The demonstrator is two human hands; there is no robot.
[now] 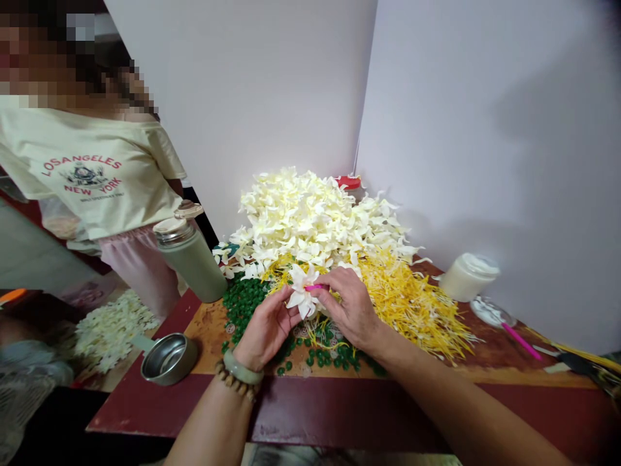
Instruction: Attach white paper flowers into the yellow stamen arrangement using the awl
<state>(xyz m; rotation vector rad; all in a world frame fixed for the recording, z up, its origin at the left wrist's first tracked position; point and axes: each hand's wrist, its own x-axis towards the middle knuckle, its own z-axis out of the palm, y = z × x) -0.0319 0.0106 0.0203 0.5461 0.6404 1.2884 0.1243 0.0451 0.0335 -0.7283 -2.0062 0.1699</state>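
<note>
My left hand (270, 323), with a bangle and beads at the wrist, is closed on a white artificial flower (301, 292) with spread petals. A bright pink stick (315, 287) is pinched between the thumb and fingers of my right hand (352, 304), its tip at the flower's centre. Behind my hands rises a heap of white fabric blossoms (310, 217). Yellow artificial stamens (412, 301) lie in a pile to the right. Small green plastic pieces (245, 298) are spread around and below my hands.
On the right stand a jar of white paste (468, 277) and a paste-smeared dish (489, 312) with another pink stick (520, 340). A green flask (191, 259) and a metal cup (169, 359) sit left on the red table (339, 411). A person (92, 175) stands beyond, left.
</note>
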